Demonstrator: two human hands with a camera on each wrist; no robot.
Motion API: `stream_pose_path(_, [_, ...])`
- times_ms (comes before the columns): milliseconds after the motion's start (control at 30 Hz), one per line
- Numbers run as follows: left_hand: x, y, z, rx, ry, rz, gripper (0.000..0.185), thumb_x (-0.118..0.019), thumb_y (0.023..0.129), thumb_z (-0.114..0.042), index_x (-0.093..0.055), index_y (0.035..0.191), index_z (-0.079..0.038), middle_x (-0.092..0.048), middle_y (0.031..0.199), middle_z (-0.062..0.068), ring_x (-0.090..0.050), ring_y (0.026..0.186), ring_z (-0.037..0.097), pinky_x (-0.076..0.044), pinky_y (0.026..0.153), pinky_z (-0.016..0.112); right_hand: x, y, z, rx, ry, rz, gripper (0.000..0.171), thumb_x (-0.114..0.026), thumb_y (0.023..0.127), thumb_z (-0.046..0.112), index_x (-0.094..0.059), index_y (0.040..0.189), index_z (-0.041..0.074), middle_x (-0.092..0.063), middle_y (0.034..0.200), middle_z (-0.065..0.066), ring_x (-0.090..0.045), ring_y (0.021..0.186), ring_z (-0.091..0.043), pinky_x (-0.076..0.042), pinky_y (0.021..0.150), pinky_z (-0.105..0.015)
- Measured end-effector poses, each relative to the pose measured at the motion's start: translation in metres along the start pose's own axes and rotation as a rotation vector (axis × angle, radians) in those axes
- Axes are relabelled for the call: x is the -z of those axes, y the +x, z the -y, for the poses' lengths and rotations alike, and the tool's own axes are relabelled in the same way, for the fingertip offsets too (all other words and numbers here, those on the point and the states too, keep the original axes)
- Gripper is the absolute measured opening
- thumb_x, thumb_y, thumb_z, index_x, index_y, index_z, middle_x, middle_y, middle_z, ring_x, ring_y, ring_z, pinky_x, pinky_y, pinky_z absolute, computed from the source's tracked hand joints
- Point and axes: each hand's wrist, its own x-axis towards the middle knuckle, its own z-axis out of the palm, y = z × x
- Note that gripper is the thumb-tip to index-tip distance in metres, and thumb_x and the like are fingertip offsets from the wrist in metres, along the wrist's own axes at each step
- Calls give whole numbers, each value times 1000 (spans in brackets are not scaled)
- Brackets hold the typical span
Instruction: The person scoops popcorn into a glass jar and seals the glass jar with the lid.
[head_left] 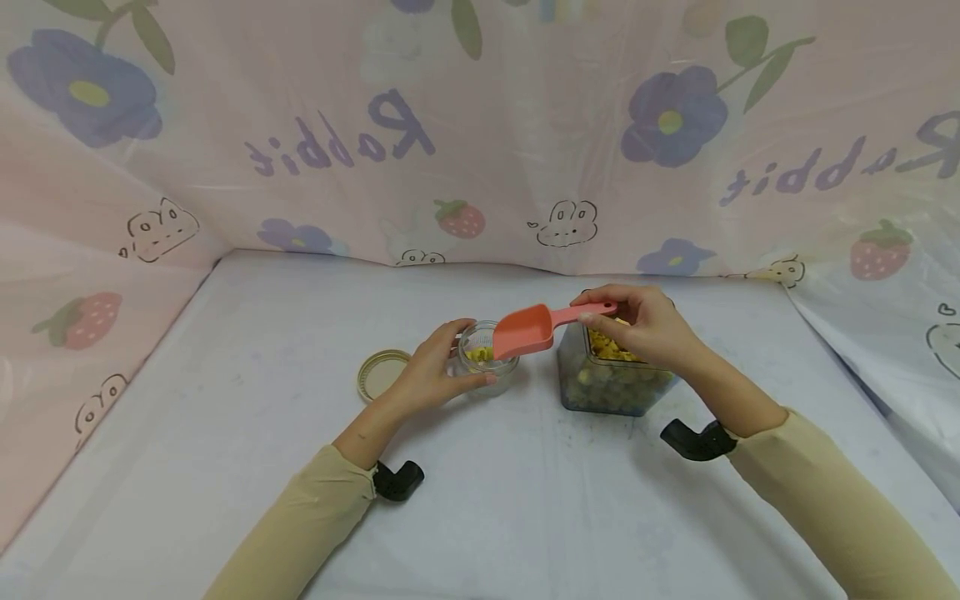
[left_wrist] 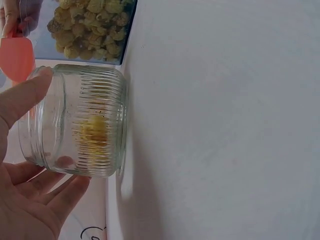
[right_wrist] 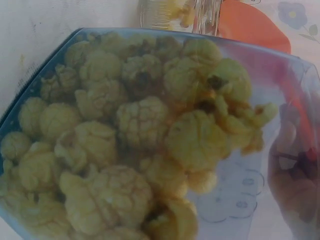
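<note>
A ribbed clear glass jar (left_wrist: pixel 65 117) stands upright on the table with a little yellow popcorn (left_wrist: pixel 95 134) at its bottom. My left hand (head_left: pixel 426 373) grips it from the left, thumb on the near side and fingers behind. The right hand (head_left: pixel 647 327) pinches the handle of a coral-red scoop (head_left: pixel 523 332). The scoop's blade is tilted over the jar's mouth, its front edge overlapping the opening in the head view. Under the right hand is a clear, bluish square container (head_left: pixel 609 398) of yellow popcorn (right_wrist: pixel 142 122).
A round gold-rimmed lid (head_left: pixel 381 373) lies on the white table (head_left: pixel 480 517), just left of the jar and partly behind the left hand. Pink printed sheeting (head_left: pixel 495 158) hangs along the back and both sides. A black device (head_left: pixel 699 440) is strapped at each wrist.
</note>
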Motion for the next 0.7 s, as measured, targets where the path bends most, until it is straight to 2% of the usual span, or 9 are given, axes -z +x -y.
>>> stream_pose_path(300, [0,0,-2,-11,-6,-4,80,-81,78,-22,-38,141,2,-45,141,19,-46,128,33,-42,105,43,1,-1,1,8,11,-1,21,-65,90,6,-67,110,-1,-57,89,-7,-50,67,-11,-39,51,-23])
stream_pose_path(700, [-2,1,0,-12,2,-10,80,-81,77,-22,-37,141,2,-45,141,20,-47,128,32,-42,106,42,3,-2,-1,16,65,-11,23,-65,90,5,-67,112,-2,-56,87,-3,-47,61,-12,-38,48,-24])
